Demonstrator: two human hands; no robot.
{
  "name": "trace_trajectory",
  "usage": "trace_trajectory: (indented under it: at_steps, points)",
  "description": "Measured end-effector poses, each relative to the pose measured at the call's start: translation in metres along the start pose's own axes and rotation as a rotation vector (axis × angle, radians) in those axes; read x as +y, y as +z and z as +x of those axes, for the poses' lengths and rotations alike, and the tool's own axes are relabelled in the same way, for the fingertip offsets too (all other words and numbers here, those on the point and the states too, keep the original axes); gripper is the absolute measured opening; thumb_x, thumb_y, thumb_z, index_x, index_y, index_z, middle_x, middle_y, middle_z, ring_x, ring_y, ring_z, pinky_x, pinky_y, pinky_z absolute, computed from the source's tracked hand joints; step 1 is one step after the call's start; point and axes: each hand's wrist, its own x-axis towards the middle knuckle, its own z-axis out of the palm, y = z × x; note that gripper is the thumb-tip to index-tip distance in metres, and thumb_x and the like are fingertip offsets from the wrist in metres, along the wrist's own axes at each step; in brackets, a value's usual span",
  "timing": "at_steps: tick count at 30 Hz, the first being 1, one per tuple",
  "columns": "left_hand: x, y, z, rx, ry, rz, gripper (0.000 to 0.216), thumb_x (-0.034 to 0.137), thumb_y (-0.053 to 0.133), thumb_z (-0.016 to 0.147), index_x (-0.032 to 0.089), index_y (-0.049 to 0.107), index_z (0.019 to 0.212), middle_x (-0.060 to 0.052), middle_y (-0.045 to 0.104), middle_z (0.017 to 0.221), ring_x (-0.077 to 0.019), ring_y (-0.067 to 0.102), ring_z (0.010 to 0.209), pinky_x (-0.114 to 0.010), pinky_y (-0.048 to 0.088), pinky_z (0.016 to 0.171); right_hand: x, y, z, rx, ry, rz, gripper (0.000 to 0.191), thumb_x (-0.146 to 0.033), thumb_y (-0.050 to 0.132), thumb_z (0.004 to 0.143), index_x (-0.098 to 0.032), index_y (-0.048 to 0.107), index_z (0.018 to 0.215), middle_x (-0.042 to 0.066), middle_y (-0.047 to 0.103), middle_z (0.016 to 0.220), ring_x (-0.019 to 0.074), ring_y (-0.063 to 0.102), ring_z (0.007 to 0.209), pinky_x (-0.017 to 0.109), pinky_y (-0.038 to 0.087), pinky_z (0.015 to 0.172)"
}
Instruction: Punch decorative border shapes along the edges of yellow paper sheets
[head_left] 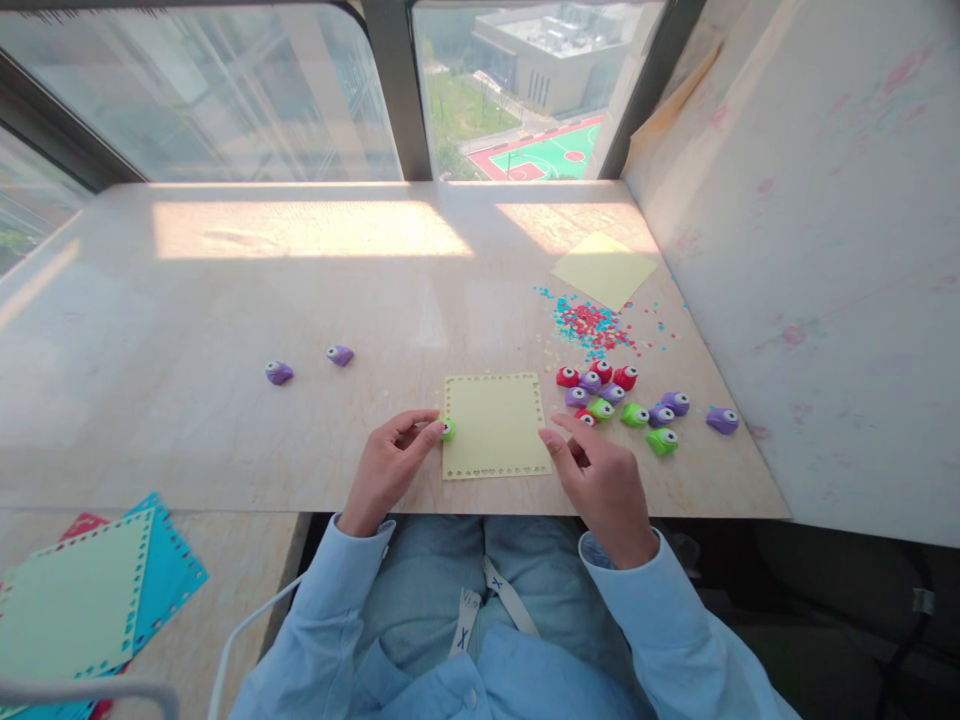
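A pale yellow square sheet (493, 425) lies on the table in front of me, with small punched shapes along its edges. At its left edge my left hand (391, 465) grips a small green craft punch (448, 429) between thumb and fingers. My right hand (600, 478) is by the sheet's right edge, thumb tip at the paper and index finger a little apart from it; nothing shows between them. Just beyond that hand sits a cluster of red, purple and green craft punches (613, 394), and a red punch (586, 417) is close to its fingers.
Two purple punches (279, 372) stand apart at left. Red, blue and yellow paper bits (592, 326) are scattered at right, near another yellow sheet (604, 270). Punched coloured sheets (75, 600) are stacked lower left by a white cable (238, 635). A wall panel (825, 300) bounds the right side.
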Motion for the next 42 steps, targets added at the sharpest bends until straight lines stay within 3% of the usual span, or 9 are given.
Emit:
trace_trajectory:
  at_steps: [5, 9, 16, 21, 25, 32, 42]
  points:
    - [0.004, 0.005, 0.004, 0.057, -0.020, 0.003, 0.046, 0.054, 0.070, 0.075, 0.014, 0.071, 0.099, -0.009, 0.075, 0.092, -0.0201, 0.068, 0.078, -0.031, 0.053, 0.072, -0.013, 0.021, 0.011, -0.165, -0.458, 0.010, 0.022, -0.022, 0.052, 0.096, -0.016, 0.068, 0.109, 0.012, 0.071, 0.105, 0.0251, 0.063, 0.100, 0.039, 0.050, 0.086]
    - [0.008, 0.005, 0.009, 0.019, -0.052, 0.000, 0.044, 0.053, 0.069, 0.075, 0.014, 0.071, 0.096, -0.008, 0.074, 0.089, -0.0203, 0.067, 0.078, -0.031, 0.052, 0.072, -0.012, 0.042, 0.022, -0.236, -0.590, -0.001, 0.019, -0.020, 0.054, 0.095, -0.017, 0.068, 0.108, 0.011, 0.069, 0.117, 0.0261, 0.059, 0.111, 0.044, 0.048, 0.095]
    - [0.011, 0.002, 0.017, -0.077, -0.076, 0.065, 0.040, 0.052, 0.070, 0.073, 0.015, 0.071, 0.087, -0.007, 0.074, 0.081, -0.0205, 0.066, 0.073, -0.031, 0.050, 0.067, -0.003, 0.053, 0.022, -0.205, -0.580, 0.014, 0.019, -0.019, 0.054, 0.095, -0.017, 0.067, 0.109, 0.011, 0.067, 0.122, 0.0261, 0.057, 0.118, 0.046, 0.047, 0.100]
    - [0.011, -0.003, 0.010, -0.057, -0.052, 0.051, 0.040, 0.055, 0.062, 0.081, 0.017, 0.072, 0.088, -0.006, 0.074, 0.087, -0.0207, 0.067, 0.081, -0.031, 0.051, 0.074, -0.004, 0.053, 0.022, -0.201, -0.567, 0.020, 0.020, -0.019, 0.054, 0.095, -0.017, 0.067, 0.110, 0.012, 0.066, 0.125, 0.0262, 0.056, 0.120, 0.046, 0.048, 0.102]
    - [0.008, -0.004, 0.002, -0.042, -0.084, 0.054, 0.038, 0.052, 0.066, 0.079, 0.018, 0.072, 0.093, -0.005, 0.074, 0.094, -0.0210, 0.067, 0.086, -0.031, 0.051, 0.079, -0.005, 0.053, 0.022, -0.215, -0.566, 0.019, 0.022, -0.020, 0.054, 0.095, -0.017, 0.066, 0.113, 0.012, 0.065, 0.128, 0.0265, 0.055, 0.122, 0.047, 0.047, 0.104]
    - [0.009, 0.003, -0.003, 0.016, -0.073, 0.120, 0.034, 0.049, 0.066, 0.079, 0.018, 0.070, 0.094, -0.006, 0.072, 0.090, -0.0194, 0.064, 0.079, -0.032, 0.050, 0.073, -0.007, 0.052, 0.022, -0.229, -0.565, -0.008, 0.024, -0.020, 0.053, 0.095, -0.014, 0.065, 0.116, 0.014, 0.064, 0.129, 0.0268, 0.054, 0.124, 0.047, 0.045, 0.107]
    - [0.015, -0.004, 0.005, -0.061, -0.113, 0.156, 0.036, 0.050, 0.068, 0.076, 0.019, 0.072, 0.094, -0.005, 0.073, 0.089, -0.0194, 0.063, 0.076, -0.031, 0.050, 0.071, -0.007, 0.053, 0.021, -0.232, -0.554, -0.001, 0.026, -0.025, 0.052, 0.096, -0.015, 0.064, 0.117, 0.014, 0.063, 0.129, 0.0278, 0.054, 0.125, 0.049, 0.045, 0.107]
